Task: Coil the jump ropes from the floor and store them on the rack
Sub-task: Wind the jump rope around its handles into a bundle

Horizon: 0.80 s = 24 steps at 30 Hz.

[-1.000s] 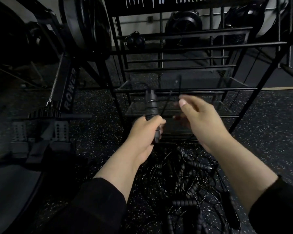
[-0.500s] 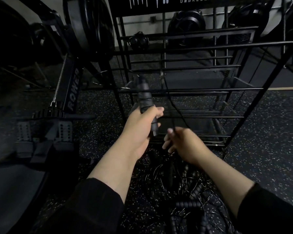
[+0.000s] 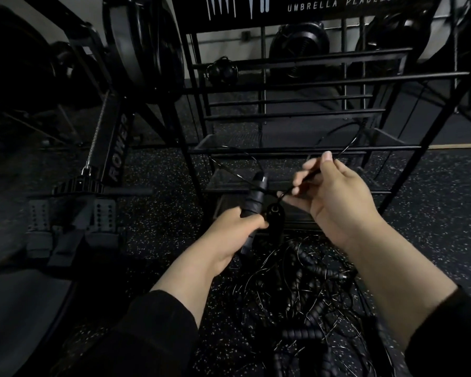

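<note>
- To my left I see a rowing machine (image 3: 112, 148) marked "ROWER", its footrests (image 3: 71, 221) on the speckled floor (image 3: 433, 213).
- Behind the bars I make out dark round fans (image 3: 297, 47).

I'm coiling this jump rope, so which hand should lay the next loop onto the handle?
Right. The right hand already pinches the cable, while the left hand grips the handle.

A black jump rope handle (image 3: 253, 210) stood tilted before the black wire rack (image 3: 297, 153). More ropes (image 3: 305, 300) lay tangled on the floor.
</note>
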Each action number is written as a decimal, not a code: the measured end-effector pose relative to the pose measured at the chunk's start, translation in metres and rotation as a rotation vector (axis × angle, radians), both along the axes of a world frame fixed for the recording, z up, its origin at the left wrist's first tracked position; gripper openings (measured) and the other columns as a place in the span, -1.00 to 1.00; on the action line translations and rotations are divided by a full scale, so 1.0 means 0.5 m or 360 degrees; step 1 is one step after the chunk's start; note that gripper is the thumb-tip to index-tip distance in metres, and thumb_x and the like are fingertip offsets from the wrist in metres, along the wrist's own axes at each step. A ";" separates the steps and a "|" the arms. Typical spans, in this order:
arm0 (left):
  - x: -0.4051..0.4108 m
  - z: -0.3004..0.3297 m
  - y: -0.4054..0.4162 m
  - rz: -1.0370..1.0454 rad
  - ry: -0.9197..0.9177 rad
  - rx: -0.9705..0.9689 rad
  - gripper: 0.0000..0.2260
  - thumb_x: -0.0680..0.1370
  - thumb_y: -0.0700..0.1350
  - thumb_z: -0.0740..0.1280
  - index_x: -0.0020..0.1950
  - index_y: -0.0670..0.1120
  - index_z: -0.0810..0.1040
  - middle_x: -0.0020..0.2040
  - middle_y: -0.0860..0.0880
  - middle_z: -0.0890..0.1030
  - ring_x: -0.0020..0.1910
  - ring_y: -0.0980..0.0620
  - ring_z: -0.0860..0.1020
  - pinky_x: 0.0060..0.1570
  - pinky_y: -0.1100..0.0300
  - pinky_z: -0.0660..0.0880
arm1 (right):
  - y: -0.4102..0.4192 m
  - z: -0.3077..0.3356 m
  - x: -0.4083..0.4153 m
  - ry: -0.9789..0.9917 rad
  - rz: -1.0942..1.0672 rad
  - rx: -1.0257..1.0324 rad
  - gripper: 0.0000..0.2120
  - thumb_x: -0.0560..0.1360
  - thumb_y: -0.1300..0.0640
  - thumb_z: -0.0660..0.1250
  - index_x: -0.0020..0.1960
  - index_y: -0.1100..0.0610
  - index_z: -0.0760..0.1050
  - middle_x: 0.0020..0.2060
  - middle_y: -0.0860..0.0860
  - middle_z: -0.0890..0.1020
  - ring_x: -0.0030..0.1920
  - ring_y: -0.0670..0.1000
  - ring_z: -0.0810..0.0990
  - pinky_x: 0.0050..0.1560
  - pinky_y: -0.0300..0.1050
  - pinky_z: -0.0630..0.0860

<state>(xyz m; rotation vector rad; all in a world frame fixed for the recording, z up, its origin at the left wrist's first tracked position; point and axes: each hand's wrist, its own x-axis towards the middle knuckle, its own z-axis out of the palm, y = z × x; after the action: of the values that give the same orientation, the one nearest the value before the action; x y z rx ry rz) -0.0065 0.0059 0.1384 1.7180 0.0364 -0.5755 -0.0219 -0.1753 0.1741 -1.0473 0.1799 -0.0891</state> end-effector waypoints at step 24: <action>-0.015 0.004 -0.030 0.0422 0.0400 -0.0358 -0.76 0.60 -0.09 0.41 0.15 -0.24 0.64 -0.04 -0.28 0.71 -0.06 -0.26 0.70 -0.02 -0.19 0.66 | 0.074 -0.064 -0.059 0.0688 0.0809 -0.0693 -0.69 0.58 -0.04 0.41 0.15 0.20 0.58 0.03 0.26 0.72 -0.10 0.23 0.71 -0.34 -0.05 0.61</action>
<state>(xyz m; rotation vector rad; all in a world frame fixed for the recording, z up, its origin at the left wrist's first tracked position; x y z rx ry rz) -0.0141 -0.0091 0.1402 1.3877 0.3602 -0.5709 -0.0514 -0.1381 0.1419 -1.5102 0.2863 0.5857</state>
